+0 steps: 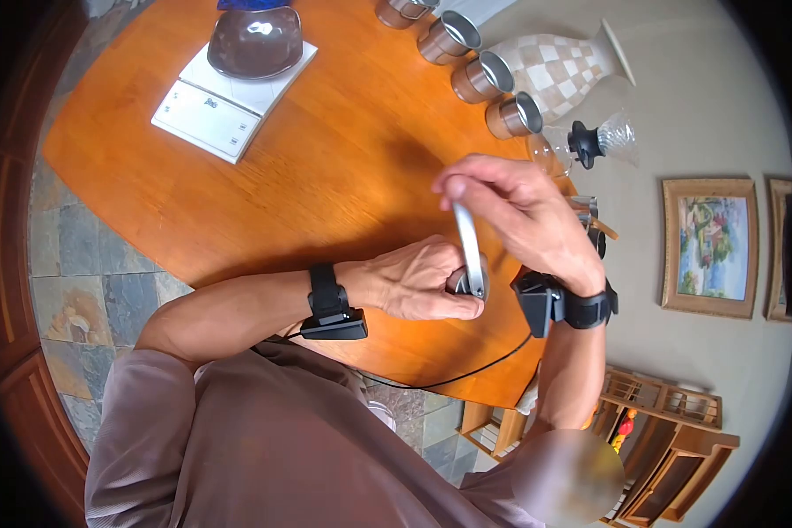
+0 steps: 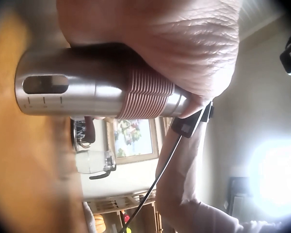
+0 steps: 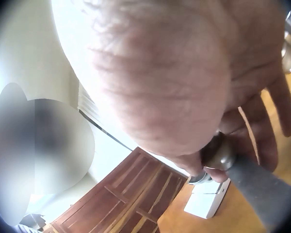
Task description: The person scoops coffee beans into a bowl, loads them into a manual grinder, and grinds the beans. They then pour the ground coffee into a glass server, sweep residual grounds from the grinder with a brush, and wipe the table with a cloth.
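A steel hand coffee grinder (image 2: 102,87) stands upright over the wooden table, with a ribbed brownish band and a slotted window low on its body. My left hand (image 1: 427,277) grips it around the upper part, covering most of it in the head view. From its top a flat metal crank handle (image 1: 468,242) reaches out toward the far side. My right hand (image 1: 524,211) pinches the crank's end knob (image 3: 222,154) between thumb and fingers, the other fingers loosely extended.
Farther along the table (image 1: 343,167) lies a white scale (image 1: 207,114) bearing a dark bowl (image 1: 255,42). Several steel cups (image 1: 515,114) line the wall side, near a checkered vase (image 1: 550,70) and a glass dripper (image 1: 620,136). A black cable (image 1: 466,378) runs between the wrist cameras.
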A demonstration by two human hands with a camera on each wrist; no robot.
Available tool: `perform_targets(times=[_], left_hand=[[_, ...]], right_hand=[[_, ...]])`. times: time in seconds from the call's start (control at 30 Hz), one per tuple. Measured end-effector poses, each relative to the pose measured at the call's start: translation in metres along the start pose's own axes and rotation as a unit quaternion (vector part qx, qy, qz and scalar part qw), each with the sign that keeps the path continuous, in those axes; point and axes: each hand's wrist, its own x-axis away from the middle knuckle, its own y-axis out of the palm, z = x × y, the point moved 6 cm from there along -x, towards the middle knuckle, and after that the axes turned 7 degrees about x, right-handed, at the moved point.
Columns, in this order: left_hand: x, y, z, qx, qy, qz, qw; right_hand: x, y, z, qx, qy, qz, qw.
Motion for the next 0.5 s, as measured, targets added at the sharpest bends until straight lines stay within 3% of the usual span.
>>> perform_targets(times=[0.07,0.1,0.17,0.33,0.5], left_hand=[[0.000,0.001,-0.004,-0.027,-0.031,-0.019,0.999],[0.000,0.001,-0.004,-0.023,-0.010,0.001,1.000],[0.000,0.002,-0.002,-0.017,0.019,0.033,0.999],[-0.001,0.003,-0.005,-0.024,0.026,0.043,0.998],[0.000,0.007,-0.002,-0.060,0.041,0.044,0.996]], right_hand=[[0.014,-0.017,0.011,0.072,-0.003,0.099,0.992],[0.023,-0.021,0.014,0.071,0.000,0.099,0.993],[0.043,-0.035,0.027,0.162,0.097,0.124,0.974],[0.113,-0.029,0.046,0.186,0.175,0.069,0.964],[0.162,-0.003,0.030,0.244,0.221,0.098,0.939]])
